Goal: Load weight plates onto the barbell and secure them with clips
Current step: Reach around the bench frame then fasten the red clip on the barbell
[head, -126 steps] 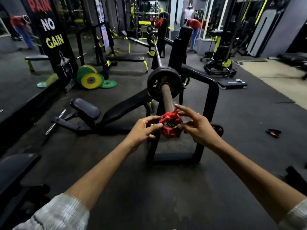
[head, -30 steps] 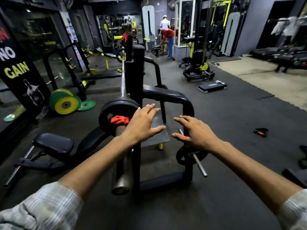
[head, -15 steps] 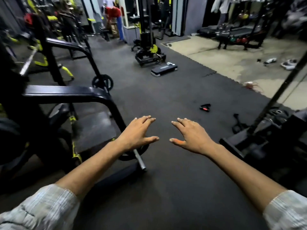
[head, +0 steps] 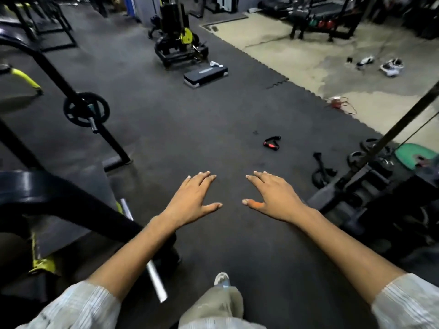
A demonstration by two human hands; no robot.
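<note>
While both hands' fingers (head: pixel 202 178) spread empty, the clip (head: pixel 271 143) lies crosswise on the mat (head: pixel 190 129).

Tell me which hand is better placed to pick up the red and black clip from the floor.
Probably the right hand. The clip lies on the mat ahead and right of the gap between both hands, nearer the right fingertips. The left hand would have to cross over. Both hands are open and empty.

Steel bar (head: pixel 155 280) partly behind left forearm; rack frame (head: pixel 47 198) cropped at left edge.
</note>
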